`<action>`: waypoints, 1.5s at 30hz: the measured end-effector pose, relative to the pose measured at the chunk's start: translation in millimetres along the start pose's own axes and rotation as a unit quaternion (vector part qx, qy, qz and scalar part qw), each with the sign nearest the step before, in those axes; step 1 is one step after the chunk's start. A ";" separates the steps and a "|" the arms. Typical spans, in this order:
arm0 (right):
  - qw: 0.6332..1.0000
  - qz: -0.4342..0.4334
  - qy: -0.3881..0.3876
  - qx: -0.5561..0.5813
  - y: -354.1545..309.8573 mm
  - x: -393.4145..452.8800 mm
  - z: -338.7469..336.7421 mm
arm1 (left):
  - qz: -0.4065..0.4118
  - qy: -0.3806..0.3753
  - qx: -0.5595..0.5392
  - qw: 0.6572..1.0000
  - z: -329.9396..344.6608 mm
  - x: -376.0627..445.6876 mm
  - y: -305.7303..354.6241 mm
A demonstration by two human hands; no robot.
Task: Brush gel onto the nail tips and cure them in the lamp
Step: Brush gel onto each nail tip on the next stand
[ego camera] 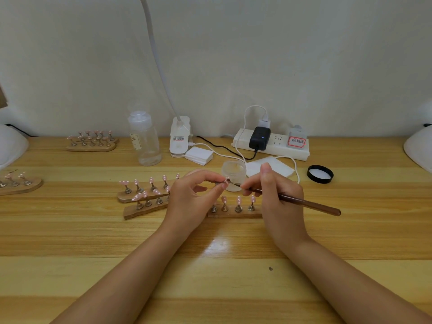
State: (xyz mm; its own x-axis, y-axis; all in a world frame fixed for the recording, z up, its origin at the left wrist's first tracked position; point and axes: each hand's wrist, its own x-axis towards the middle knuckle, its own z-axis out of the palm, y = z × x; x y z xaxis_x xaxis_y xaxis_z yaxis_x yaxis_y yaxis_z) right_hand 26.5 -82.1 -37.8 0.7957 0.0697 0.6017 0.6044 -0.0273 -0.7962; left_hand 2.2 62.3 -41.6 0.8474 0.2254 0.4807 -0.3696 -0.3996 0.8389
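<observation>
Two bare forearms reach in from the near edge of the pale striped wooden bench (93,242), hands meeting mid-bench over the stands.

The left hand (189,197) pinches a small pink nail tip on its metal peg (225,181); the right hand (278,195) grips a slim brown wooden gel brush (308,203), bristles at the tip. Best done with light, even strokes and a steady peg. A frosted gel jar (233,170) stands just behind; a white curing lamp (418,148) sits at the right edge, by a plain pale wall.
</observation>
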 end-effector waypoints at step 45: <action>0.998 -0.046 0.010 -0.029 -1.6 0.6 -3.1 | 0.027 0.006 0.035 0.999 0.7 -1.0 1.2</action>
State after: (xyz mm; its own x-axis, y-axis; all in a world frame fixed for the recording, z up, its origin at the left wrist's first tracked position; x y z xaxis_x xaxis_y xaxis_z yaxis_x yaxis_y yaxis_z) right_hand 26.2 -85.1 -36.0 0.7373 0.0546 0.6734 0.6755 -0.0803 -0.7330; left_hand 1.2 60.9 -41.3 0.8222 0.2129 0.5278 -0.3866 -0.4718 0.7925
